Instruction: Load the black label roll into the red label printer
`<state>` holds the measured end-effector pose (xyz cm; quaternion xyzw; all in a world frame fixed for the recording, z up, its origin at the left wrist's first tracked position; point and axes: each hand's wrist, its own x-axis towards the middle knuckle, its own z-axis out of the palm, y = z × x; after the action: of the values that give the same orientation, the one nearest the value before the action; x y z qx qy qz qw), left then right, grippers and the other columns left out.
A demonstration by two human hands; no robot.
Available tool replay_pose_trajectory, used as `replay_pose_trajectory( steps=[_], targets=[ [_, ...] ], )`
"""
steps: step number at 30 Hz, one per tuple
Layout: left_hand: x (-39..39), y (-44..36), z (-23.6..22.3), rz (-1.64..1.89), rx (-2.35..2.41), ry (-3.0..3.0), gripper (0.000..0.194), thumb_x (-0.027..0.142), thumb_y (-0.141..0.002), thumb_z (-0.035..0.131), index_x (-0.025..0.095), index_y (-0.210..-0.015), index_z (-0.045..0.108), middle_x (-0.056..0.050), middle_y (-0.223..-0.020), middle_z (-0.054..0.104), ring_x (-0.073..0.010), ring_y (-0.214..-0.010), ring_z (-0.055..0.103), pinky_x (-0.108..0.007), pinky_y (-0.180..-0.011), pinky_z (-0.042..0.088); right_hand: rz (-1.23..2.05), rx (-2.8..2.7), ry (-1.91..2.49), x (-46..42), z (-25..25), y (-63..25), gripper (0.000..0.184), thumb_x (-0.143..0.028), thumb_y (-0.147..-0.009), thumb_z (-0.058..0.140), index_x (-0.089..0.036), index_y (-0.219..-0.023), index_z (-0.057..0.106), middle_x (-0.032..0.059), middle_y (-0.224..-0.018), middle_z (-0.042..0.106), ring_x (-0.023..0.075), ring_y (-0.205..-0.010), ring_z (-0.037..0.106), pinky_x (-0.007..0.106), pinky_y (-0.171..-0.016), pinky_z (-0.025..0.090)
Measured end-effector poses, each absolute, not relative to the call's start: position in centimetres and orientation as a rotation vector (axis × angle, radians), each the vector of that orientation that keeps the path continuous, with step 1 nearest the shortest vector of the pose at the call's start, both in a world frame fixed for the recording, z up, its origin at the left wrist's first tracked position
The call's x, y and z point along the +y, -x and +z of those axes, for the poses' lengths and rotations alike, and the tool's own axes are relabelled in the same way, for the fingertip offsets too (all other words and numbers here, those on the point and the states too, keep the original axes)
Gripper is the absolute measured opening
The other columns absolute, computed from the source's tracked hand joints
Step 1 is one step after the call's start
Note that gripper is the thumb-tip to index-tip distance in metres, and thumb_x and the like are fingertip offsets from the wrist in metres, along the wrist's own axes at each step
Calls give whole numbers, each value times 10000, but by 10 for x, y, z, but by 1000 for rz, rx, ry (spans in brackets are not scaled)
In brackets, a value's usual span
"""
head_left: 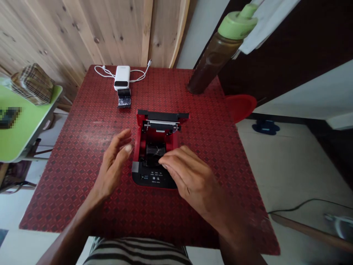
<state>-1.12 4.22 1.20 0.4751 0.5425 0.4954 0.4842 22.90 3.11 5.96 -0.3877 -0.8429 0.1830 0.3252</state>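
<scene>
A small red and black printer (151,182) lies on the table with its lid (162,116) raised at the back. Inside its bay is a glossy black roll (154,151). My right hand (191,176) reaches over the printer's right side, thumb and fingers pinched at the roll's front right edge. It covers the printer's front right corner. Just left of the printer, my left hand (114,160) hovers with thumb and fingers apart, holding nothing.
A white power bank (122,75) with white cables and a curled black strip (124,99) lie at the back left of the red table (82,176). A tall brown bottle (212,59) with a green cap stands back right. A green table (30,121) is at left.
</scene>
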Motion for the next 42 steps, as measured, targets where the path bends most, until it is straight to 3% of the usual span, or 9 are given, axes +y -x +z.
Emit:
replay_pose_trajectory(
  steps=[4, 7, 10, 13, 15, 17, 20, 28, 42],
  targets=[
    [91, 0, 22, 1338, 1264, -1167, 571, 708, -1053, 648, 312, -1453, 748, -99, -1538, 738, -360, -1456, 650, -528, -1190, 511, 313, -2207, 1071, 11, 53, -227, 213, 30, -1090, 589, -128, -1132, 727, 76, -1050, 775, 200, -957, 675, 354, -900, 609],
    [111, -13, 28, 1366, 1174, -1122, 529, 724, -1095, 549, 298, -1222, 836, -92, -1357, 810, -335, -1336, 712, -484, -1108, 548, 168, -2170, 1089, 2, 47, -222, 215, 24, -1091, 587, -112, -1112, 753, 107, -1060, 799, 205, -937, 688, 352, -883, 621],
    [108, -18, 32, 1405, 1167, -1130, 458, 684, -1081, 632, 284, -1017, 845, -74, -1198, 824, -313, -1259, 724, -473, -1100, 553, 50, -2130, 1108, -3, 43, -217, 216, 11, -1094, 590, -104, -1123, 770, 121, -1045, 802, 212, -929, 700, 352, -864, 628],
    [89, -13, 32, 1391, 1186, -1152, 285, 533, -1019, 793, 277, -897, 818, -57, -1212, 811, -311, -1429, 647, -479, -1245, 475, -41, -2112, 1104, -6, 40, -213, 214, -6, -1101, 587, -101, -1139, 774, 122, -1020, 803, 217, -909, 704, 354, -835, 630],
    [73, -8, 28, 1342, 1226, -1125, 132, 413, -954, 858, 286, -967, 827, -47, -1429, 760, -320, -1553, 566, -484, -1298, 441, -69, -2102, 1097, -7, 37, -212, 207, -6, -1097, 593, -96, -1138, 775, 126, -1012, 803, 223, -908, 712, 359, -838, 633],
    [57, -2, 22, 1263, 1264, -1078, 357, 382, -897, 905, 314, -1232, 802, -57, -1597, 676, -340, -1586, 544, -514, -1294, 464, -63, -2097, 1101, -8, 35, -212, 199, -5, -1088, 608, -96, -1139, 778, 125, -1007, 803, 227, -921, 726, 361, -858, 639],
    [43, 2, 12, 1143, 1242, -979, 646, 457, -903, 914, 306, -1487, 682, -105, -1582, 699, -366, -1545, 602, -565, -1299, 469, -13, -2097, 1118, -7, 35, -213, 195, -1, -1076, 631, -105, -1137, 784, 115, -1005, 805, 223, -936, 733, 350, -874, 641],
    [43, 2, 8, 1099, 1114, -952, 639, 513, -933, 904, 263, -1491, 718, -124, -1589, 721, -388, -1567, 603, -577, -1333, 458, 93, -2065, 1201, 2, 49, -225, 264, -115, -1104, 681, -115, -1365, 718, 114, -1161, 848, 243, -1085, 748, 395, -991, 604],
    [41, 6, 6, 1083, 1173, -1066, 602, 515, -986, 858, 271, -1516, 709, -133, -1581, 728, -362, -1491, 676, -557, -1269, 529, 83, -2044, 1300, -4, 39, -222, 314, -198, -1131, 674, -197, -1444, 658, 100, -1215, 873, 277, -1193, 785, 446, -1020, 606]
  ],
)
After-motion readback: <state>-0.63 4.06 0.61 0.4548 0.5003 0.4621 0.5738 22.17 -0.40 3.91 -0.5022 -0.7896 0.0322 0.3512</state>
